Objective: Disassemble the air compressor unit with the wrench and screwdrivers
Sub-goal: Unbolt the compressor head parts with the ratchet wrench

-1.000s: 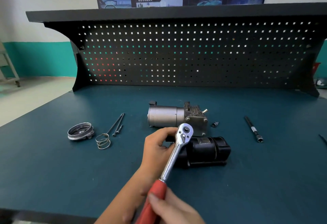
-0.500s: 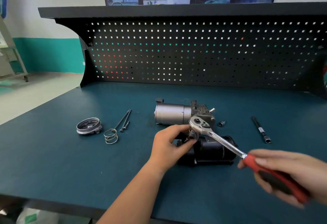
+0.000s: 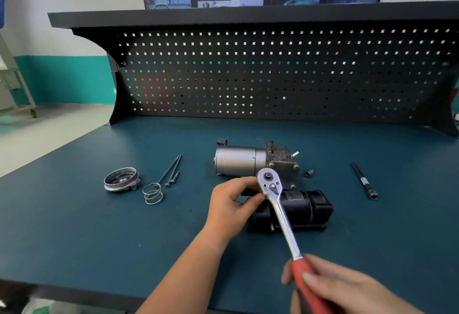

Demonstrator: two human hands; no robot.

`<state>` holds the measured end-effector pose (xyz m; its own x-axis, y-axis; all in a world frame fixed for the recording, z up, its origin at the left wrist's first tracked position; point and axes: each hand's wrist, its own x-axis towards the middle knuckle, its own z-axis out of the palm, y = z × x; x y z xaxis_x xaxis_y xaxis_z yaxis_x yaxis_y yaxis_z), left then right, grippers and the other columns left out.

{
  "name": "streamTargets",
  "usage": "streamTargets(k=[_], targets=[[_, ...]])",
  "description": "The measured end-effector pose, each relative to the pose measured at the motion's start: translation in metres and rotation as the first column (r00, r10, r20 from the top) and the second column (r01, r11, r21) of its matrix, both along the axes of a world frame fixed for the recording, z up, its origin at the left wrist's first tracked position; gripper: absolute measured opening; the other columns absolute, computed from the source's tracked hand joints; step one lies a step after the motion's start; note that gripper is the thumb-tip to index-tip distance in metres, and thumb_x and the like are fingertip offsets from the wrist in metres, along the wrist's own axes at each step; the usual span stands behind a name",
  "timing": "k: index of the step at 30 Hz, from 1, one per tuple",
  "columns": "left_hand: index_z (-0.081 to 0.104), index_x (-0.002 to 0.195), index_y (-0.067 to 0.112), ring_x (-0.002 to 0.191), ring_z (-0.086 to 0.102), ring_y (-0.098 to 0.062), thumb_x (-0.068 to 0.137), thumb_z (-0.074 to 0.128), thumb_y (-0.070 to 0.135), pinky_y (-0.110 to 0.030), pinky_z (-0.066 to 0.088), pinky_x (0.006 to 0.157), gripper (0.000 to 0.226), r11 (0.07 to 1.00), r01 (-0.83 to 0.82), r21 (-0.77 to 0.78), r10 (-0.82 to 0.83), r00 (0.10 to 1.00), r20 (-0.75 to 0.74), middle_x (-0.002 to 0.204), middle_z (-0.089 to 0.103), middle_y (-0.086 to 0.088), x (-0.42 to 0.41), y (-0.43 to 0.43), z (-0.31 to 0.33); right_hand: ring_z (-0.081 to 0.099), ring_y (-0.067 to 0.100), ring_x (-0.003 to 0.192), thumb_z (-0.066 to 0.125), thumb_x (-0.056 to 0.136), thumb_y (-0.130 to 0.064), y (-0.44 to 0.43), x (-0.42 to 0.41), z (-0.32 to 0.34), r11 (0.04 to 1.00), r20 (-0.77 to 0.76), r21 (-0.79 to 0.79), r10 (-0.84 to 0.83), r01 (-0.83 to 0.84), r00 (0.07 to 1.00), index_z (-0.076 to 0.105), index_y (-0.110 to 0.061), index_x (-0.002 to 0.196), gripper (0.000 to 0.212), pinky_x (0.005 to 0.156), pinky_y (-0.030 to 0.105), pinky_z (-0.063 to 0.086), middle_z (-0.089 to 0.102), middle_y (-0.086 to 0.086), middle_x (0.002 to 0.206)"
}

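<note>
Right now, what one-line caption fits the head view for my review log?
Right hand holds a ratchet wrench over the air compressor unit, left hand gripping it on the blue workbench.

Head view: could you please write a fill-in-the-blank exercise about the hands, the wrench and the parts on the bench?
1. The right hand grips the ratchet wrench by its ____ handle.
2. The left hand holds the ____ cylinder in front of the silver motor.
3. The coil spring lies to the ____ of the round metal cap.
Missing words: red; black; right.
</note>
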<state>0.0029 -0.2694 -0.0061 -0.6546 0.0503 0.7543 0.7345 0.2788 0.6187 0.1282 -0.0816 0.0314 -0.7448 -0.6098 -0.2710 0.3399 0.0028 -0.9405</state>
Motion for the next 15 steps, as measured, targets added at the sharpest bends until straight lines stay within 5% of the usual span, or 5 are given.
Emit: streamTargets(k=[4,10,13,15], targets=[[0.061,0.073,0.038,0.064,0.054,0.011,0.071,0.074,0.0,-0.006,0.039,0.059,0.04,0.997,-0.048,0.061,0.044,0.997,0.061,0.067,0.061,0.028,-0.004,0.005,-0.006,0.058,0.022,0.059,0.066,0.074,-0.017,-0.057,0.018,-0.015,0.979,0.061,-0.18,-0.086,0.096,0.994,0.069,-0.008,0.076,0.01,0.057,0.018,0.045,0.065,0.024,0.078],[0.071,0.089,0.037,0.083,0.067,-0.009,0.078,0.067,0.027,-0.025,0.053,0.074,0.016,0.992,0.061,0.115,-0.068,0.996,0.062,0.088,0.071,0.016,0.004,0.006,-0.001,0.061,0.024,0.062,0.055,0.092,-0.004,-0.08,0.009,-0.026,0.951,0.031,-0.248,-0.182,0.184,0.983,0.07,-0.013,0.069,0.029,0.061,0.02,0.047,0.066,0.027,0.081],[0.068,0.101,0.03,0.079,0.061,0.007,0.082,0.064,0.013,-0.018,0.049,0.069,0.026,0.999,0.013,0.048,-0.016,0.999,0.048,0.084,0.066,0.028,0.004,0.006,0.0,0.06,0.024,0.062,0.065,0.081,-0.011,-0.076,0.008,-0.02,0.938,0.053,-0.287,-0.185,0.193,0.981,0.071,-0.011,0.07,0.013,0.06,0.02,0.047,0.065,0.026,0.079],[0.069,0.089,0.022,0.068,0.055,0.009,0.078,0.066,0.009,-0.017,0.046,0.061,0.018,0.998,-0.042,0.051,0.041,0.999,0.031,0.072,0.063,0.026,0.003,0.007,-0.001,0.06,0.027,0.061,0.064,0.076,-0.011,-0.076,0.009,-0.017,0.941,0.055,-0.299,-0.152,0.161,0.987,0.07,-0.008,0.07,0.009,0.058,0.021,0.047,0.063,0.029,0.077]])
